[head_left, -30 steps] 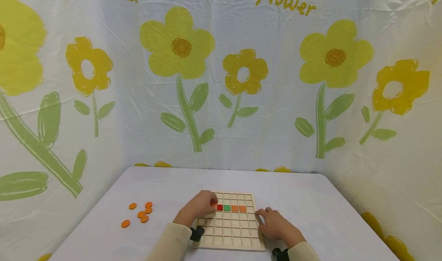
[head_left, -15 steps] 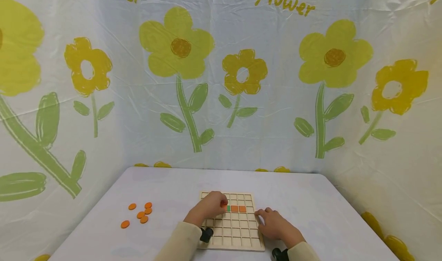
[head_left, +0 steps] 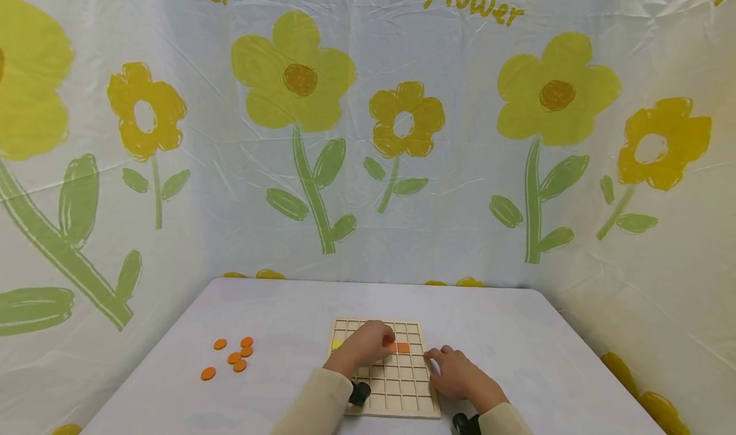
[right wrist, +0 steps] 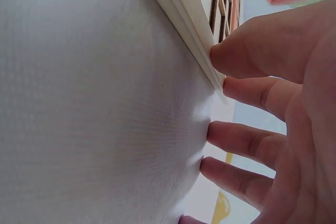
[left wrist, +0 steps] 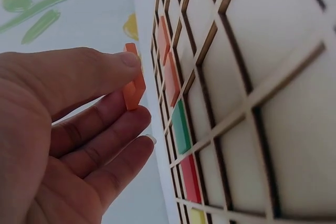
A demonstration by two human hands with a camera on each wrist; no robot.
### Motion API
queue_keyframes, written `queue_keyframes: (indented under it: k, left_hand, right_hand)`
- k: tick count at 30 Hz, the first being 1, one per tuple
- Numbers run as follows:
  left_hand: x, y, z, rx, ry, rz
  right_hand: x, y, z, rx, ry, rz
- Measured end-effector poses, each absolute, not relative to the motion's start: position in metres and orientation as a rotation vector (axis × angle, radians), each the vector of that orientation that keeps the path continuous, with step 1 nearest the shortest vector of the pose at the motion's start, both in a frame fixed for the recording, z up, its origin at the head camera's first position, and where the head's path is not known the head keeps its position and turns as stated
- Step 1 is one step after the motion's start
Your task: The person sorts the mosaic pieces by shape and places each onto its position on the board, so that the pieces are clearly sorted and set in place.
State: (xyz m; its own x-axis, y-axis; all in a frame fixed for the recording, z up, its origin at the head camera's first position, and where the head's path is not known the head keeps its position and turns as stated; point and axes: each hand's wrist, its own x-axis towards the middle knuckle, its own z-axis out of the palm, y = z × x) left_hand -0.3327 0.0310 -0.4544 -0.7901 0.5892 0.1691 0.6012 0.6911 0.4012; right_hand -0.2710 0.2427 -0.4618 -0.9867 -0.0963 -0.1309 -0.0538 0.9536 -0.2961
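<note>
Over the upper part of the wooden grid board (head_left: 397, 384), my left hand (head_left: 368, 343) pinches a flat orange piece (left wrist: 134, 96) between thumb and fingers. The piece is apart from the board, and its full outline cannot be made out. A row of tiles sits in the grid: a yellow tile (head_left: 337, 343), a red tile (left wrist: 191, 178), a green tile (left wrist: 181, 127) and two orange tiles (left wrist: 171, 80). In the head view the hand hides the red and green ones. My right hand (head_left: 457, 372) touches the board's right edge with the thumb, its other fingers spread toward the table.
Several orange discs (head_left: 234, 358) lie loose at the left of the white table (head_left: 489, 320). Behind the table hangs a cloth (head_left: 460, 230) printed with flowers. A black wrist device (head_left: 360, 393) sits by the left sleeve, low over the board.
My left hand has moved right along the tile row with the orange piece, uncovering the yellow tile and covering the red and green ones. My right hand has stayed in place.
</note>
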Motion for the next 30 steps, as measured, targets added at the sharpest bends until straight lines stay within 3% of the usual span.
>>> queue_keyframes:
  k: [30]
  left_hand:
    - [-0.336, 0.075, -0.452, -1.038, -2.89, -0.601]
  right_hand:
    - [-0.271, 0.246, -0.462, -0.168, 2.961, -0.437]
